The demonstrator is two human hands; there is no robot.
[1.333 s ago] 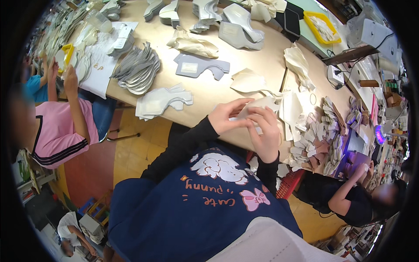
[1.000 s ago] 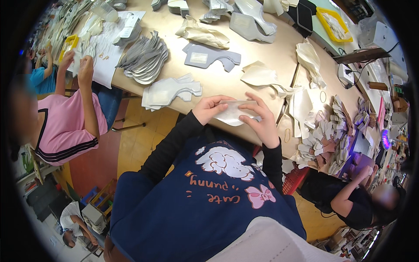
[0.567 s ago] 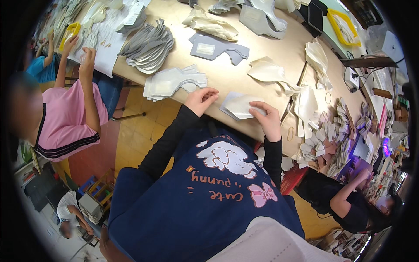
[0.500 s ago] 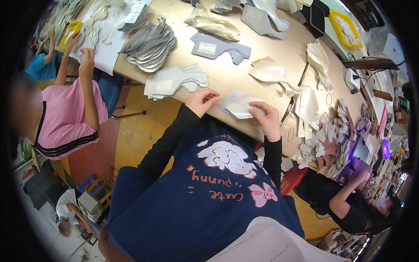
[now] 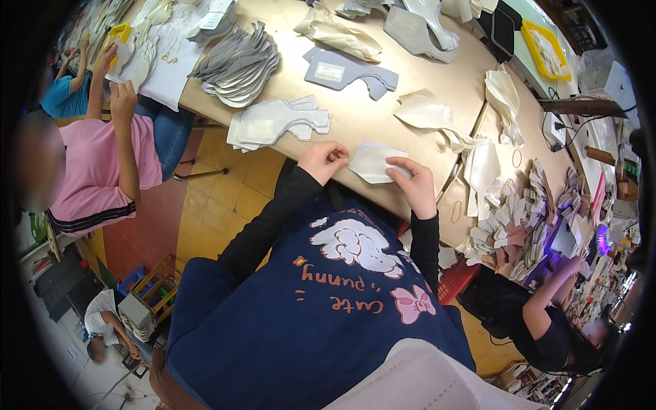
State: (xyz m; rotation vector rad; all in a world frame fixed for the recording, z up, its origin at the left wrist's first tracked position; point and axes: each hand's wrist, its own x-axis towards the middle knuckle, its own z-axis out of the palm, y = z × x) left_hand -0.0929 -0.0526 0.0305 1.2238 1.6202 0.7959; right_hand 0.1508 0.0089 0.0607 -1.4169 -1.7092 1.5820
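Observation:
On the near edge of the table, a cream sheet piece (image 5: 372, 166) lies over a light grey backing piece (image 5: 370, 145), whose upper edge shows. My right hand (image 5: 415, 186) pinches the right side of the cream piece between thumb and forefinger. Close to the left edge of the same pieces, my left hand (image 5: 321, 162) has its thumb and fingers pressed together; whatever is between them is too small to make out. Left of it lies a stack of pale cut pieces (image 5: 277, 123), and farther away are grey cut pieces with a cream patch (image 5: 348, 72).
A fanned pile of grey pieces (image 5: 239, 65) stands back left. Loose cream pieces (image 5: 427, 116) lie to the right, beside a heap of small cut parts (image 5: 506, 222). A yellow tray (image 5: 544, 49) sits far right. A person in pink (image 5: 102, 171) sits left; another in black works right.
My left hand has shifted slightly right, up to the edge of the pieces. The cream piece now sits squarer over the grey one, covering more of it. My right hand stays at its side.

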